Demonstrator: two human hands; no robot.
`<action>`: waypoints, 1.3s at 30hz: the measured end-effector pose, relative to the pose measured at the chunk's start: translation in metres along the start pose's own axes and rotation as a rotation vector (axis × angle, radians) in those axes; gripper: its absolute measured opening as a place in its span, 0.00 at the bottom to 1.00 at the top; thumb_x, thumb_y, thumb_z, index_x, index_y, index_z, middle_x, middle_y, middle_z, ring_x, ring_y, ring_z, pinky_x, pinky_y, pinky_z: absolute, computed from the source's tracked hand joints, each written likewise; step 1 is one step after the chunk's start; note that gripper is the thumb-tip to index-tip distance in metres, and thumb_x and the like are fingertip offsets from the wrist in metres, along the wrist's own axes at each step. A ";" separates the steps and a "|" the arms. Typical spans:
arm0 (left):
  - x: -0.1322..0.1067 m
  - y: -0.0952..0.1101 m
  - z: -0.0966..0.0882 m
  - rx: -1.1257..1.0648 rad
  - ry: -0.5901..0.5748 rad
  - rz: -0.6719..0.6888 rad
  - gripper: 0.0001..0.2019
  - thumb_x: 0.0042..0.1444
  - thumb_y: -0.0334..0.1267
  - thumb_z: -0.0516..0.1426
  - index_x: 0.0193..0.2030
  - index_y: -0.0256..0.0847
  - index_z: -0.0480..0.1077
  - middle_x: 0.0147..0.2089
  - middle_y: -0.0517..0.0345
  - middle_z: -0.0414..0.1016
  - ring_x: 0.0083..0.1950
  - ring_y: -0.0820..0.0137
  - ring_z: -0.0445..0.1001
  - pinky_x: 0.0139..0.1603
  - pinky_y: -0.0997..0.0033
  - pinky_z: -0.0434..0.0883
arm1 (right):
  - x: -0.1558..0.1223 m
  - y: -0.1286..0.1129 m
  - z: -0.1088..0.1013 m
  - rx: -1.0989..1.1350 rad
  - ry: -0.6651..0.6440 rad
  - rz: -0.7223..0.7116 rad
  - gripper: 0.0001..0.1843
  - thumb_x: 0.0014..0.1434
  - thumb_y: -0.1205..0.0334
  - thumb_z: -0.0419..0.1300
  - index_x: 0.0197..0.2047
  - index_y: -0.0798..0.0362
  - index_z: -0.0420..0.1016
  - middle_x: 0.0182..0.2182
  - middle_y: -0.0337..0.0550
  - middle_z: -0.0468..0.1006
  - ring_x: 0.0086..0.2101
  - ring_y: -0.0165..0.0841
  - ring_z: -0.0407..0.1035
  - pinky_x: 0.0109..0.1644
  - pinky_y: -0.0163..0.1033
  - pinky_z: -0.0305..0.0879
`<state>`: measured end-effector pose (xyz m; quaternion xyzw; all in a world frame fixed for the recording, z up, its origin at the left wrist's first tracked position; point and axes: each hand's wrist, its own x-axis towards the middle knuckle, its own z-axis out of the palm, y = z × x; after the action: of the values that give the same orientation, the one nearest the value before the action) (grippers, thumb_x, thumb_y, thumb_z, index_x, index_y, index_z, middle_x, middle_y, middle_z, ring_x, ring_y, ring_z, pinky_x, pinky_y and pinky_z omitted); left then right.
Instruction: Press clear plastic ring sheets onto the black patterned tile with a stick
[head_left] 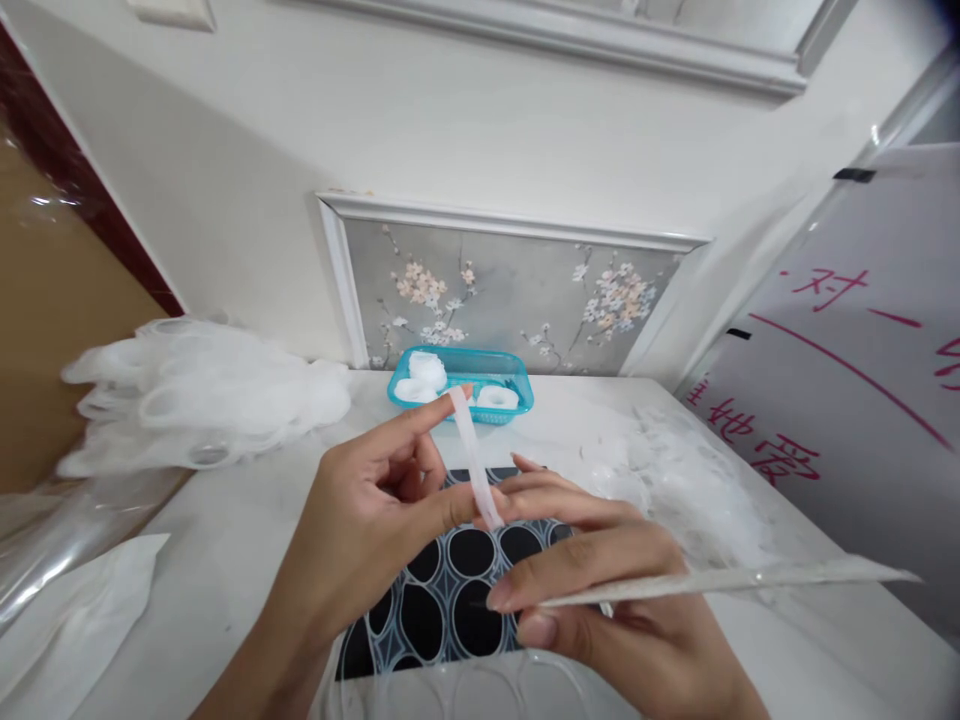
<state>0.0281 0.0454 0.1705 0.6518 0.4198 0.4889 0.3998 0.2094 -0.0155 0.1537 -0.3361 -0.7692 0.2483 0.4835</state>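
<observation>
A narrow, translucent white strip [470, 440] runs between the index fingertip and thumb of my left hand [367, 520], which holds it at both ends. My right hand [607, 580] pinches a slim tool [750, 580] with a white, wrapped-looking handle between thumb and finger. Its thin dark tip points left; its exact kind is unclear. Another right fingertip touches the strip's lower end by my left thumb. Below both hands lies a black sheet with oval outlines [424, 615], partly covered by them. Clear film with curved outlines [450, 690] is at its near edge.
A blue basket [517, 372] with several white rolls stands by the wall. White netted rings [202, 395] are heaped at left, near a white sheet [82, 620]. Clear plastic scraps [690, 490] lie at right, beside a board with red writing [847, 330].
</observation>
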 end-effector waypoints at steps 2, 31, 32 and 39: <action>-0.001 0.001 0.000 -0.002 -0.021 -0.011 0.31 0.42 0.38 0.66 0.57 0.49 0.70 0.21 0.68 0.58 0.23 0.79 0.57 0.23 0.80 0.59 | 0.000 0.001 0.000 0.004 -0.006 -0.003 0.12 0.53 0.65 0.66 0.41 0.43 0.81 0.48 0.38 0.78 0.50 0.37 0.71 0.66 0.47 0.53; 0.000 -0.011 0.002 0.389 -0.298 0.069 0.32 0.46 0.49 0.64 0.60 0.57 0.65 0.28 0.68 0.67 0.24 0.77 0.61 0.25 0.77 0.63 | -0.001 0.010 -0.016 0.592 0.064 0.241 0.04 0.56 0.55 0.63 0.36 0.38 0.80 0.46 0.35 0.80 0.59 0.39 0.62 0.68 0.59 0.45; 0.000 -0.012 0.004 0.398 -0.282 0.061 0.30 0.47 0.49 0.64 0.59 0.56 0.66 0.27 0.67 0.67 0.24 0.77 0.60 0.25 0.77 0.62 | -0.001 0.011 -0.016 0.567 0.073 0.238 0.05 0.56 0.55 0.63 0.36 0.37 0.80 0.45 0.35 0.80 0.58 0.39 0.63 0.67 0.59 0.45; 0.013 -0.024 0.014 0.440 -0.184 0.037 0.12 0.55 0.46 0.56 0.40 0.47 0.79 0.19 0.65 0.62 0.22 0.76 0.57 0.24 0.75 0.56 | 0.002 0.013 -0.010 0.396 0.111 0.178 0.07 0.58 0.60 0.62 0.38 0.39 0.80 0.37 0.35 0.83 0.46 0.37 0.75 0.67 0.56 0.51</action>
<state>0.0404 0.0639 0.1491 0.7727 0.4659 0.3314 0.2756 0.2213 -0.0044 0.1498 -0.3144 -0.6448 0.4175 0.5578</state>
